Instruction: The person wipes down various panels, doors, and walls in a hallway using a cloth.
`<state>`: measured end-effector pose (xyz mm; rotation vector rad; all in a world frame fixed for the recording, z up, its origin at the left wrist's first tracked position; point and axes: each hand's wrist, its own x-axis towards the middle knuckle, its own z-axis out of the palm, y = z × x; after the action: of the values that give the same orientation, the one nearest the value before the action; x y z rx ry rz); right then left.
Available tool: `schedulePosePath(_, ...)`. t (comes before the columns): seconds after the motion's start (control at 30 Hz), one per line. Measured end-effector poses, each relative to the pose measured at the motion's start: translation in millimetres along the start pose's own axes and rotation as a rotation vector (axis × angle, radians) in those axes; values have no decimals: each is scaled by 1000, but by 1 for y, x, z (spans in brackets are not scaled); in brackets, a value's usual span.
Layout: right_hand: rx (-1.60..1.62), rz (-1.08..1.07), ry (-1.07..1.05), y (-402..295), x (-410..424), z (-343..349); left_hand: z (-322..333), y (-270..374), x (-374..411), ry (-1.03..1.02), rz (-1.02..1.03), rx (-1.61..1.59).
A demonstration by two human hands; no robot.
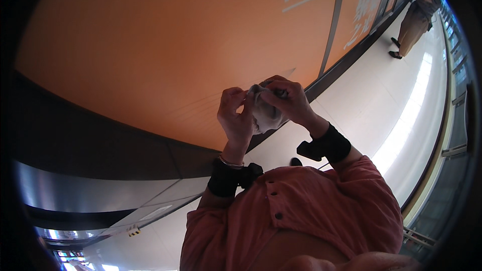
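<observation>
Both of my hands are raised in front of an orange wall panel, gripping a bunched light grey cloth [266, 114]. My left hand [238, 114] pinches the cloth's left edge between thumb and fingers. At its upper right, my right hand [289, 99] has its fingers curled over the cloth, with the thumb pressed against its front. Most of the cloth hangs between and below the hands. A small dark part shows beside the right fingers; what it is, I cannot tell. Black bands with dark modules are strapped round both wrists.
The orange panel [131, 56], bearing writing, stands close ahead above a dark base. Pale glossy floor [354, 109] runs along it to the right, bordered by a railing [433, 180]. Another person [416, 22] stands at the upper right. A yellow-and-black striped marker [133, 230] is at the lower left.
</observation>
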<state>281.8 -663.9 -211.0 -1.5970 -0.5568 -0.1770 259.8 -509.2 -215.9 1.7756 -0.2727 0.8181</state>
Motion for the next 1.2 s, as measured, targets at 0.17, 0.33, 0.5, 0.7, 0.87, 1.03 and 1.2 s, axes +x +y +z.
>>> schedulePosePath(0.17,8,-8,-2,-3,2,1,-3,2,0,-124,167,148)
schedulePosePath(0.33,83,34,-16,-5,4,1,-4,-1,2,-141,243,146)
schedulePosePath(0.5,26,-8,-14,-2,3,2,-17,-5,9,-105,138,81)
schedulePosePath(0.7,-161,-23,-45,3,-4,-5,-50,0,21,-31,119,143)
schedulePosePath(0.87,-280,32,-79,0,-9,-7,-62,-2,29,28,102,75)
schedulePosePath(1.03,-335,80,-59,-1,-10,-7,-67,3,45,17,84,64)
schedulePosePath(1.2,-346,80,-108,-8,-11,-4,-69,9,57,-47,93,50)
